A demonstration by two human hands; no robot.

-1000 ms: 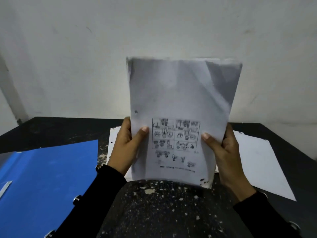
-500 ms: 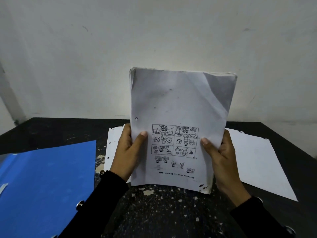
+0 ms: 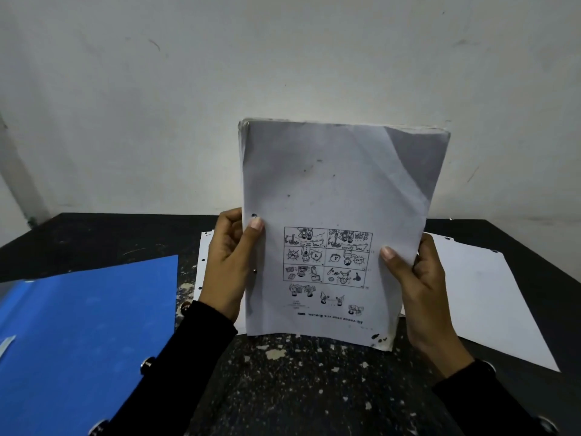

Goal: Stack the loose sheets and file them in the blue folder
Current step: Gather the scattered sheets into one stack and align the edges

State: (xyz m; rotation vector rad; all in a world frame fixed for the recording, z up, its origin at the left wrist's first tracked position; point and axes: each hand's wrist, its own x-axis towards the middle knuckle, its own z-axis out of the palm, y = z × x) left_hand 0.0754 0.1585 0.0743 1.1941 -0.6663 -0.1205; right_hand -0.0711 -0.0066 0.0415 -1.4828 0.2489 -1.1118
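Observation:
A stack of white sheets (image 3: 333, 190) stands upright on its bottom edge on the black table (image 3: 301, 382), its front page showing an upside-down cartoon grid. My left hand (image 3: 231, 265) grips the stack's left edge, thumb on the front. My right hand (image 3: 418, 287) grips the right edge the same way. The blue folder (image 3: 85, 335) lies open and flat at the left. More loose punched sheets (image 3: 481, 297) lie flat behind the stack, showing on both sides of it.
A pale wall (image 3: 188, 105) rises right behind the table's back edge. The tabletop is black with pale chipped specks. A pale strip (image 3: 6, 344) lies on the folder at the far left.
The stack has dropped from being held higher until its bottom edge meets the table, and its edges look more even. Both hands keep their grip on the sides.

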